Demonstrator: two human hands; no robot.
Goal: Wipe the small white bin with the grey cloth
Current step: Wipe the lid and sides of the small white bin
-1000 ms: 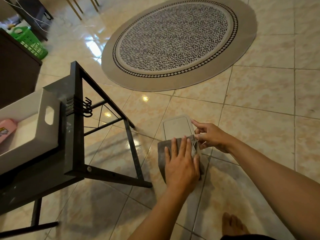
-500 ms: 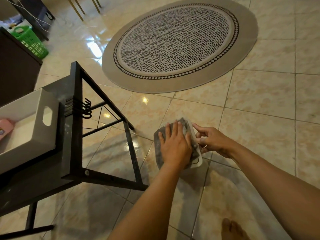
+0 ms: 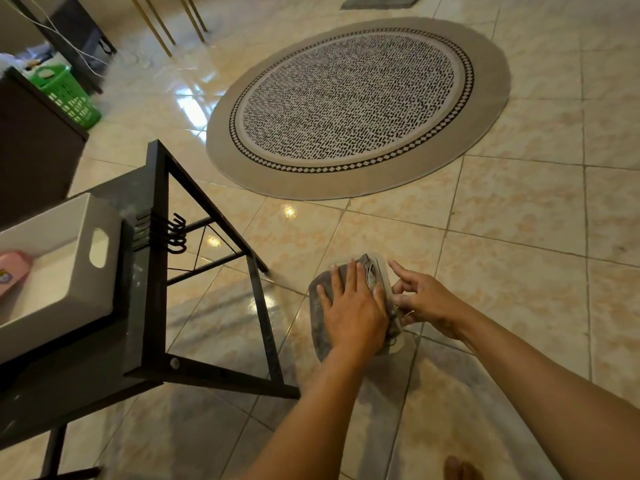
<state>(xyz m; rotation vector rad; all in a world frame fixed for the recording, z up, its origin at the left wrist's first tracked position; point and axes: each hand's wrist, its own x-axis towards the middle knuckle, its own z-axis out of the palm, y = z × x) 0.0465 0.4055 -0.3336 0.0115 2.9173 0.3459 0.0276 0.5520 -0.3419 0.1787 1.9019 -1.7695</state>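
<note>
The small white bin lies on the tiled floor in front of me, and only its far rim and right edge show. A grey cloth covers most of its top. My left hand lies flat on the cloth with its fingers spread, pressing it onto the bin. My right hand is at the bin's right side, with its fingertips against that edge, holding it steady.
A black metal table frame stands close on the left and carries a white handled box with a pink item inside. Beyond lie a round patterned rug, a green basket and a dark cabinet. My bare foot is at the bottom.
My left hand has pushed the cloth away from me, from the bin's near end across its top, so it now hides the lid. My right hand has stayed at the bin's right edge.
</note>
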